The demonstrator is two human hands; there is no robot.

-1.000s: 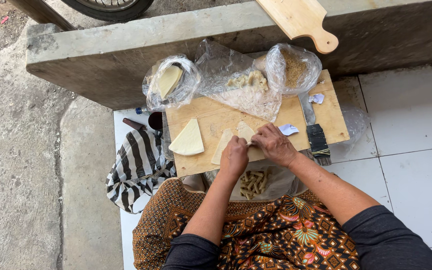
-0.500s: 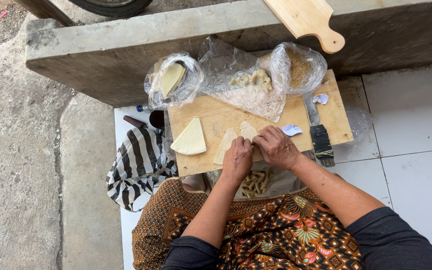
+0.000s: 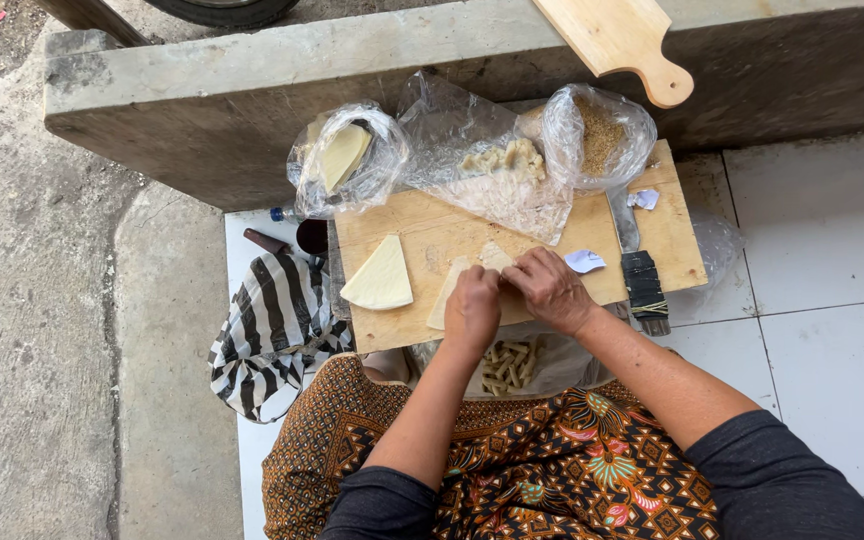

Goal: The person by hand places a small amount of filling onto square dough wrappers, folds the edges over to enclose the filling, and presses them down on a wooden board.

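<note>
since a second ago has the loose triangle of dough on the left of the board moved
No. The dough triangle lies at the same spot near the wooden board's left edge, just below the bagged dough sheets, apart from both hands.

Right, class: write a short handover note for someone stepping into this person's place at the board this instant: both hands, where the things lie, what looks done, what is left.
Left hand: pressing down on a pale pastry sheet on the wooden board.
Right hand: beside it, fingers working the same sheet.
Spare triangular sheet lies flat to the left on the board. More sheets wait in a clear bag; filling lumps sit on open plastic at the back. A knife lies to the right.
Done: a batch of rolled pieces sits in the lap.
Left: this sheet, the spare one, and the bagged ones.
</note>
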